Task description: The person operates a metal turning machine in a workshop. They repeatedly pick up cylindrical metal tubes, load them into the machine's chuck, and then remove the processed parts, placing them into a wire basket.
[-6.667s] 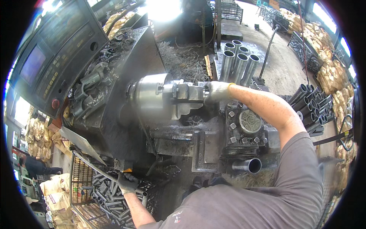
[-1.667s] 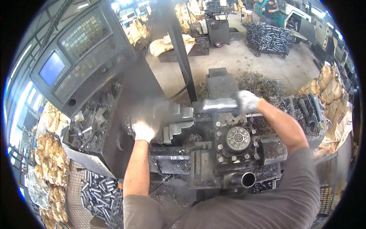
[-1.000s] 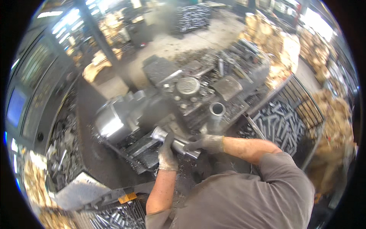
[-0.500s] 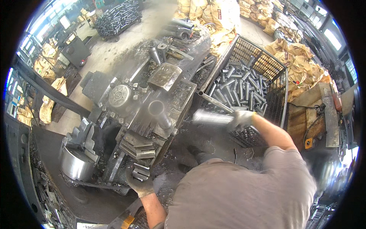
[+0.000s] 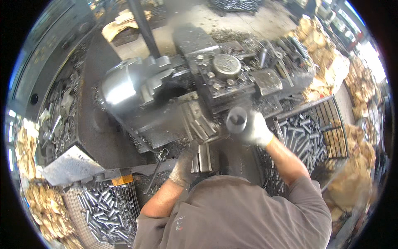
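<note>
My left hand (image 5: 185, 166), in a dirty light glove, is closed around the side of a bright grooved metal piece (image 5: 204, 157) at the machine's near edge. Its fingertips are partly hidden behind my palm. Another long grooved metal piece (image 5: 200, 124) lies just beyond it on the machine. In a pale glove, my right hand (image 5: 258, 130) wraps the right side of a grey metal tube (image 5: 237, 120), whose dark open end faces up. Whether the tube's lower end rests on the machine cannot be seen.
A lathe-like machine has a bright stepped chuck (image 5: 124, 85) at left and a bolted tool post (image 5: 226, 67) at centre. A crate (image 5: 347, 143) of metal tubes stands at right, a wire basket (image 5: 74, 209) of tubes at lower left. A hooked rod (image 5: 155, 174) lies left of my left hand.
The view has swung left and closer. My right hand, blurred over the crate with a long metal part, is now over the machine at a tube. My left hand stays at the grooved piece.
</note>
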Motion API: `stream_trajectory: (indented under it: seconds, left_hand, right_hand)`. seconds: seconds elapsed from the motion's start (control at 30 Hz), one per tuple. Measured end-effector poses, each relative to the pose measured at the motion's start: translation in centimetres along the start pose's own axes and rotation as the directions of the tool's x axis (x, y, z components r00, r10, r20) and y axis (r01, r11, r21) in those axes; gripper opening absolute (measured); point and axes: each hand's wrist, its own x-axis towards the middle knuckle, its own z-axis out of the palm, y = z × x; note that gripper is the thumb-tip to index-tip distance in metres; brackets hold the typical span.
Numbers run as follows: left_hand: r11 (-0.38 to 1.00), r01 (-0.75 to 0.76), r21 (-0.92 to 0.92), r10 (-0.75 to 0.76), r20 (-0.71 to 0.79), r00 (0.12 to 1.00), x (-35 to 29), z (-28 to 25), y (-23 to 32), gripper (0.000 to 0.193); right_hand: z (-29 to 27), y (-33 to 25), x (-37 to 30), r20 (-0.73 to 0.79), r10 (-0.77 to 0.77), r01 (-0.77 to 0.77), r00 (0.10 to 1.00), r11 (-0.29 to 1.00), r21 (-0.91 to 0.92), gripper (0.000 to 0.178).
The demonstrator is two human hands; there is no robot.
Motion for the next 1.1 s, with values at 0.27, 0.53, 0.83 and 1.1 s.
stream_trajectory:
  seconds: [0.27, 0.53, 0.83, 1.1]
  left_hand:
    - [0.942, -0.332, -0.047, 0.303, -0.309, 0.901, 1.7, -7.4, 2.1, 0.044]
    - [0.807, -0.590, 0.014, 0.565, -0.309, 0.765, 3.2, -4.1, 5.3, 0.074]
    - [-0.065, 0.095, 0.993, 0.576, -0.041, 0.816, 14.4, -12.6, 7.3, 0.048]
    - [0.441, -0.343, 0.829, 0.813, -0.208, 0.543, 8.4, -2.4, 7.3, 0.033]
  right_hand:
    - [15.7, 0.3, 2.8, 0.086, -0.045, 0.059, 0.995, 0.984, -0.167, 0.052]
    - [6.2, -6.7, 8.1, 0.459, -0.025, -0.185, 0.888, 0.894, 0.407, 0.056]
    - [-3.0, -12.9, 13.5, 0.222, -0.447, 0.351, 0.867, 0.862, 0.366, 0.088]
    - [-5.3, -3.8, 32.3, 0.376, -0.433, 0.536, 0.819, 0.348, -0.769, 0.035]
